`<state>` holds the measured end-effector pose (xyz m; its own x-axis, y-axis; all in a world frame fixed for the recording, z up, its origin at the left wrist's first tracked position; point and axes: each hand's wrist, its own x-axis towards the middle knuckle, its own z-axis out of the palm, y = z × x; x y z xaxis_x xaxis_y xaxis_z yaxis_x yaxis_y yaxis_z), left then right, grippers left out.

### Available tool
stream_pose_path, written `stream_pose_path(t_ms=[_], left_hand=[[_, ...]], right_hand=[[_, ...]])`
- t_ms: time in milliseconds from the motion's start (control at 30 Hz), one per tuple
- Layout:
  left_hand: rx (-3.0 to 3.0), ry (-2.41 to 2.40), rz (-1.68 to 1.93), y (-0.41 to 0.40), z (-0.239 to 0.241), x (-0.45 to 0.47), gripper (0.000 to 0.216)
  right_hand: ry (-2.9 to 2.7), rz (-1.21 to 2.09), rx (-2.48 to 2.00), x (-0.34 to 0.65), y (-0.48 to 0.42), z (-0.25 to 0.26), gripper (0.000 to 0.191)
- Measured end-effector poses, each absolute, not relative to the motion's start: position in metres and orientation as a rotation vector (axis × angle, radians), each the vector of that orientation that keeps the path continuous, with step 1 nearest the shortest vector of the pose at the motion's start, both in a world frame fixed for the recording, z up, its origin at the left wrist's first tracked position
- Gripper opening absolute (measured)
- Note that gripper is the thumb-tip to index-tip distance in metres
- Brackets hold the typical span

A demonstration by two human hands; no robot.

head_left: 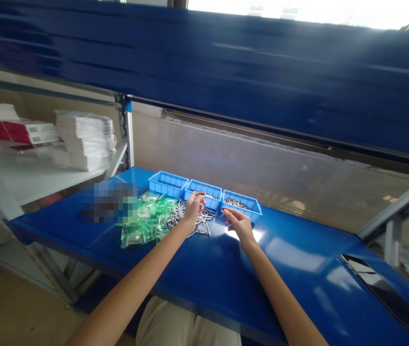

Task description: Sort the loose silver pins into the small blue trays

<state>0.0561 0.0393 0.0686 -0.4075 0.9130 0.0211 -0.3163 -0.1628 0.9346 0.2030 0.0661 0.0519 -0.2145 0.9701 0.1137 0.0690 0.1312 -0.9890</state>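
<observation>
My left hand [194, 211] is over a loose heap of small shiny metal rods [201, 224], in front of the middle blue bin [209, 187]. Its fingers are curled together; whatever may be in them is too small to make out. To its right, my right hand [238, 223] is in front of the right blue bin [253, 205], which contains several slim metal pieces. Thumb and fingers are drawn together there, and I cannot make out what they hold. Green-and-clear plastic packets [146, 218] lie piled left of the rods.
A third blue bin [166, 184] stands at the left of the row. On the blue table [298, 269], a dark phone-like slab [380, 288] lies at the right. A blurred-out patch [110, 203] covers something at the left. Wrapped white stacks [87, 139] sit on the side shelf.
</observation>
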Motion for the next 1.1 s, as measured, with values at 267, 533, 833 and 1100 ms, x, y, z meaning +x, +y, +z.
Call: stream_pose_path(t_ms=[267,533,833,1100], left_hand=[[0.873,1.217,1.699,0.038,0.066,0.056,0.022],[0.925,1.390,1.784,0.042,0.062,0.044,0.017],[0.998,1.430,1.773,0.044,0.057,0.042,0.014],[0.992,1.405,1.732,0.042,0.059,0.043,0.014]], right_hand=[[-1.565,1.303,-0.848,0.194,0.068,0.060,0.058],[-2.077,0.585,-0.989,0.193,0.050,0.046,0.042],[-2.409,0.383,-1.020,0.188,0.043,0.037,0.057],[-2.323,0.409,-0.985,0.190,0.047,0.038,0.022]])
